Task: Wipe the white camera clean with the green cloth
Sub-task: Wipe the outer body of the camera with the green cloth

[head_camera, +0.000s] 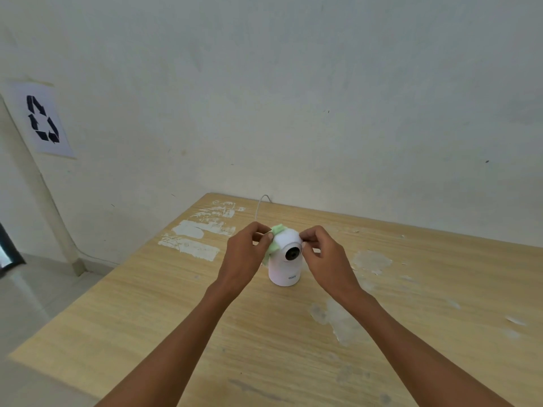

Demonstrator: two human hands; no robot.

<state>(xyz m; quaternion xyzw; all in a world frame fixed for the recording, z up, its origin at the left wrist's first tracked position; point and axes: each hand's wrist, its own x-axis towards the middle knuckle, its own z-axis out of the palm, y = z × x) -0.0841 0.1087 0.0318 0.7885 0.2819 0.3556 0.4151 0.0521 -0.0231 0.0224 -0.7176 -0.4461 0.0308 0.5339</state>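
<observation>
Head view showed the white camera (284, 259) upright on the tabletop (411, 289), its long axis vertical, lens facing the person. The left hand (245, 254) had its grip pinched narrow on the green cloth (273, 240), which was pressed against the head's side and draped toward its back, directly inward of that grip. The right hand (324, 255) steadied the opposite side with narrowed fingertips. Both hands were equally near. How far the cloth wrapped behind was hidden; the thin cable (260, 205) beyond ran off the far edge.
</observation>
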